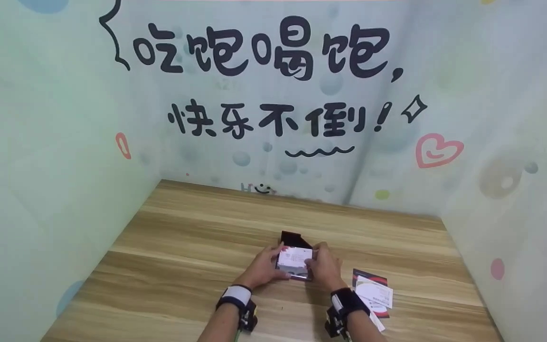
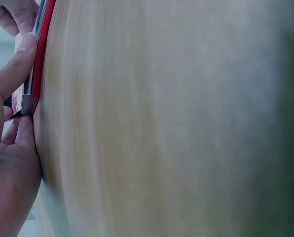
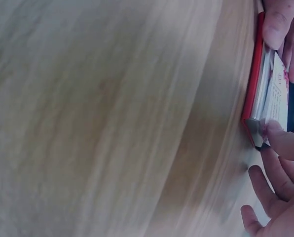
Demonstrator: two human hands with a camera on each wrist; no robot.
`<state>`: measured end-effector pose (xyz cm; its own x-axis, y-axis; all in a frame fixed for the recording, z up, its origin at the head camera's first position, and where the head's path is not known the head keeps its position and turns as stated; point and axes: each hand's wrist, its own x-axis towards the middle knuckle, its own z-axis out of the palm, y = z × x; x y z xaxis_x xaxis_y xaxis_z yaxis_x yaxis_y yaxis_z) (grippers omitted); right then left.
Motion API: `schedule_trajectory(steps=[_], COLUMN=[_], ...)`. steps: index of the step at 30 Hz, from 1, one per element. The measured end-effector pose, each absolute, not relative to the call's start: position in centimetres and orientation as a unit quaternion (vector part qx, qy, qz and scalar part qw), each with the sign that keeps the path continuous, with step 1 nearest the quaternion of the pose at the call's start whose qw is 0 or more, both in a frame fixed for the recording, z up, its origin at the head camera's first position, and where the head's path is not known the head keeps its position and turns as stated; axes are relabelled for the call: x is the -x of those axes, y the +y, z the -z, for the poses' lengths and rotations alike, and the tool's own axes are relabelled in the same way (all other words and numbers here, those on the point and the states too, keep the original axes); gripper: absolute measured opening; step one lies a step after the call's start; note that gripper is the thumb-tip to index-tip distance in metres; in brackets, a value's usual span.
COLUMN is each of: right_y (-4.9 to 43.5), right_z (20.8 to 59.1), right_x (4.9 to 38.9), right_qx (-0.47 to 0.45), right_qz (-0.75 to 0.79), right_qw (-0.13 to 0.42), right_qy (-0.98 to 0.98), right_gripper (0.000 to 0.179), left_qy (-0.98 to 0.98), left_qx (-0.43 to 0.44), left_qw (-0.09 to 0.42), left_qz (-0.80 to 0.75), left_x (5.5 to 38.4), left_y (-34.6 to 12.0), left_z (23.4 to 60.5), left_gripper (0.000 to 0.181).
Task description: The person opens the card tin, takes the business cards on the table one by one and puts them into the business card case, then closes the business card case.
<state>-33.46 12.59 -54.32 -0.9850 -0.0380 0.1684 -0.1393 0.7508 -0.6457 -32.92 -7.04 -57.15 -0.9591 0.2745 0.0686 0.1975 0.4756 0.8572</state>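
Observation:
In the head view, a small card holder lies in the middle of the table with its dark flap (image 1: 295, 239) standing open at the far side. Both wrist views show its red cover (image 2: 42, 54) and the layered edge above it. A white business card (image 1: 295, 256) with red marks lies over the holder. My left hand (image 1: 262, 267) grips the holder's left side, thumb along the near edge. On the other side, my right hand (image 1: 326, 267) pinches the card at its right edge. In the right wrist view the thumb presses on the card (image 3: 277, 94).
Right of my right wrist, several loose cards overlap on the wood-grain table (image 1: 197, 237), among them a white card (image 1: 383, 290) and a dark card with red edging (image 1: 373, 274). Printed curtain walls (image 1: 273, 166) enclose the table at the back and sides.

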Motion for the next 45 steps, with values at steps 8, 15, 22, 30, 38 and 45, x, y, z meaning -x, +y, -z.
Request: schedule_trajectory(steps=[8, 15, 22, 30, 38, 45], right_y=[13.1, 13.1, 13.1, 13.3, 14.0, 14.7], right_z=[54.8, 54.7, 55.0, 55.5, 55.4, 54.4], right_x=[33.4, 33.2, 32.9, 32.3, 32.0, 31.8], right_qx=[-0.076, -0.08, -0.108, -0.135, -0.159, -0.16], right_qz=[-0.335, -0.306, -0.28, -0.274, -0.289, -0.346], right_qw=[0.078, 0.066, 0.082, 0.106, 0.102, 0.039], right_qy=[-0.936, -0.946, -0.95, -0.946, -0.939, -0.924], right_gripper=[0.031, 0.024, 0.014, 0.008, 0.012, 0.025], left_qy=[0.856, 0.848, 0.847, 0.855, 0.847, 0.851], left_qx=[-0.142, -0.14, -0.139, -0.154, -0.159, -0.161], left_qw=[0.034, 0.037, 0.044, 0.027, 0.03, 0.03], left_qz=[-0.496, -0.509, -0.51, -0.495, -0.506, -0.5], left_x=[32.8, 32.6, 32.8, 32.8, 32.8, 32.8], left_y=[-6.9, -7.2, -7.5, -7.5, -7.5, -7.1], left_z=[57.0, 57.1, 57.1, 57.3, 57.4, 57.4], left_gripper=[0.093, 0.095, 0.097, 0.096, 0.097, 0.097])
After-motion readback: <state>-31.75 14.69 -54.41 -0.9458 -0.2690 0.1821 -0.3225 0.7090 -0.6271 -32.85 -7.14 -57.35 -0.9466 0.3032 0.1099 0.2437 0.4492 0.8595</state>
